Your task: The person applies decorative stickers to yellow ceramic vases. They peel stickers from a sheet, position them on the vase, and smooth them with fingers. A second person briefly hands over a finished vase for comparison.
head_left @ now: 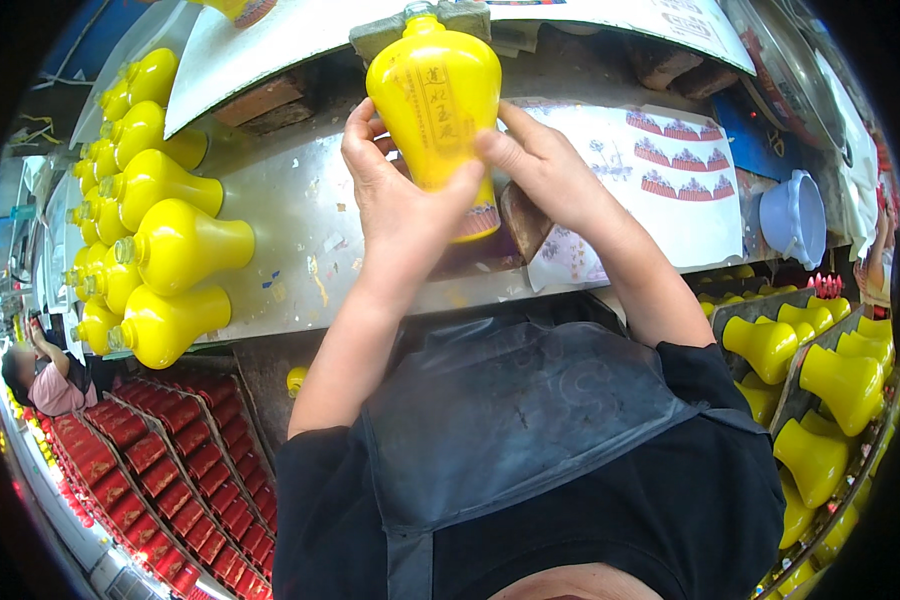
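A glossy yellow bottle lies over the bench with its neck pointing away from me, its neck end at a grey block. Dark printed characters run down its front, and a reddish patterned band circles its foot. My left hand is wrapped round the left side, thumb laid along the narrowing body. On the other side my right hand grips the bottle, its thumb pressed on the front surface beside the print. Fingers of both hands are partly hidden behind the bottle. A brown block sits right of the foot.
Several yellow bottles are stacked on their sides at the bench's left. A white decal sheet lies to the right, near a pale blue bucket. Crates of red items and yellow bottles flank me. Another person is far left.
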The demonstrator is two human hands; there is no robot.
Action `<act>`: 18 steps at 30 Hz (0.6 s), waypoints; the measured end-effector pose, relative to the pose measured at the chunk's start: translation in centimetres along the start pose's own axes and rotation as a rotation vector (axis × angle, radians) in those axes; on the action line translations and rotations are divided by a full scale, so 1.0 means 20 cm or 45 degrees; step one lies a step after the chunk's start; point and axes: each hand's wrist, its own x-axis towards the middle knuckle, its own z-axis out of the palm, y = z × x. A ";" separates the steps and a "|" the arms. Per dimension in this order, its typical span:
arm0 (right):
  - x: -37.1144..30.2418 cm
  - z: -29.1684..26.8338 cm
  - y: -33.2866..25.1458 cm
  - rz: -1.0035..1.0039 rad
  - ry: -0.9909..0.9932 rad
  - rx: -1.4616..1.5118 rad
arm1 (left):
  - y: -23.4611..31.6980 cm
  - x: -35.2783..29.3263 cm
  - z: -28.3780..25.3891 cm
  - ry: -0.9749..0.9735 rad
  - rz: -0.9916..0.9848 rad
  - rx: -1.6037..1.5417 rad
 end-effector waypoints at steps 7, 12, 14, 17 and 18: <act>-0.01 -0.11 -0.11 -0.241 0.225 0.211 | 0.00 -0.01 -0.02 -0.015 0.005 0.073; -0.04 -0.07 -0.13 -0.726 0.543 -0.360 | -0.05 -0.03 -0.04 -0.028 0.046 0.018; -0.06 -0.08 -0.12 -0.992 0.673 -0.519 | -0.07 -0.03 -0.07 -0.046 -0.032 -0.240; -0.20 -0.05 -0.12 -1.146 0.261 -0.706 | -0.10 -0.04 -0.09 -0.094 0.014 -0.322; -0.22 -0.04 -0.11 -1.182 0.205 -0.657 | -0.11 -0.04 -0.09 -0.101 0.022 -0.323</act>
